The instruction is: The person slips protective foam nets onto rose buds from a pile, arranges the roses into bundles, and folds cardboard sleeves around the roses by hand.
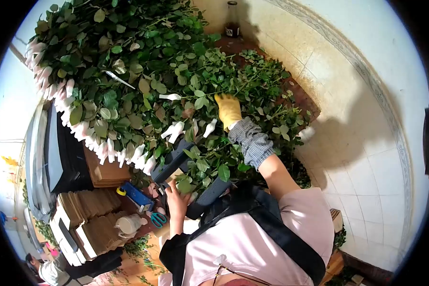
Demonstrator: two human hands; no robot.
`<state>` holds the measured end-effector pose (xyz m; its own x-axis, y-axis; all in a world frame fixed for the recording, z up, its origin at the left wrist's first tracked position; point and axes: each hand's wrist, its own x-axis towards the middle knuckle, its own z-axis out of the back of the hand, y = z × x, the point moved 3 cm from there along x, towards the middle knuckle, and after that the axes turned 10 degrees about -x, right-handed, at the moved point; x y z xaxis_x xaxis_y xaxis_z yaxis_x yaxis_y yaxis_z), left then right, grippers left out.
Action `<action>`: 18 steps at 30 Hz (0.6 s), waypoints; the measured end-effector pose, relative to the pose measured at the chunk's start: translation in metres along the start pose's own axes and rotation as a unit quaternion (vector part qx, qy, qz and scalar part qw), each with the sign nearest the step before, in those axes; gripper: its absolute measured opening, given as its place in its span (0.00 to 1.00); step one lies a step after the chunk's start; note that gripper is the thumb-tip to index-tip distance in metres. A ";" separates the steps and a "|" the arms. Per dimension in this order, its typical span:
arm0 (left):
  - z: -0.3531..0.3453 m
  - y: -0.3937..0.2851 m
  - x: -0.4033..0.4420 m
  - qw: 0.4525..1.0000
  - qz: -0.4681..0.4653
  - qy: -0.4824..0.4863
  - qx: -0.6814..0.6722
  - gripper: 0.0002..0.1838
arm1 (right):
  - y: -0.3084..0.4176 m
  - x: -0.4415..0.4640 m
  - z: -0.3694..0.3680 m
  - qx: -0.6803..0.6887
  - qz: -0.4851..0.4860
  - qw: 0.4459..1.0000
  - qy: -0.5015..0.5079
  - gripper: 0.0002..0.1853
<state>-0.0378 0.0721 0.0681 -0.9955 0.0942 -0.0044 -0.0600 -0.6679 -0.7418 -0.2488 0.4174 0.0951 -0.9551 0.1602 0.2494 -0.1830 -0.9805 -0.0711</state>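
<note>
My right hand [229,109], in a yellow glove with a grey knitted sleeve above it, reaches into the leafy rose stems [200,81]. Its fingers are curled round a stem among the leaves; a rose with a white sleeved head [170,97] lies just left of it. My bare left hand [176,198] is lower, beside a dark padded stand [174,159], its fingers bent. What it holds, if anything, is hidden by leaves and the stand. Several more white-wrapped rose heads [174,130] lie between the hands.
A large heap of roses [128,57] fills the upper left, wrapped heads along its edge. Stacked cardboard [95,224], teal scissors [158,219], a blue tool [136,196] and a white cup [128,224] stand lower left. A bottle [232,21] stands by the tiled wall [357,167]. Another person [55,271] is far lower left.
</note>
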 end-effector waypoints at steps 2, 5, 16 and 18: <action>-0.001 0.007 0.002 0.999 -0.014 0.035 0.028 0.39 | 0.004 0.001 -0.053 0.001 0.044 0.991 0.125 0.31; 0.002 -0.005 0.006 0.997 -0.069 0.037 0.009 0.35 | -0.007 0.006 -0.023 0.042 0.085 0.988 0.124 0.25; 0.007 -0.006 0.007 0.995 -0.087 0.042 0.010 0.34 | -0.050 0.005 0.013 -0.054 0.128 0.982 -0.127 0.09; 0.005 -0.004 0.003 0.996 -0.083 0.036 -0.011 0.34 | -0.058 0.011 0.042 0.037 0.095 0.965 -0.243 0.08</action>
<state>-0.0410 0.0714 0.0741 -0.9643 0.2550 0.0710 -0.2198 -0.6222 -0.7513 -0.2391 0.4714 0.1430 -0.7448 -0.0768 0.6629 0.0182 -0.9953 -0.0948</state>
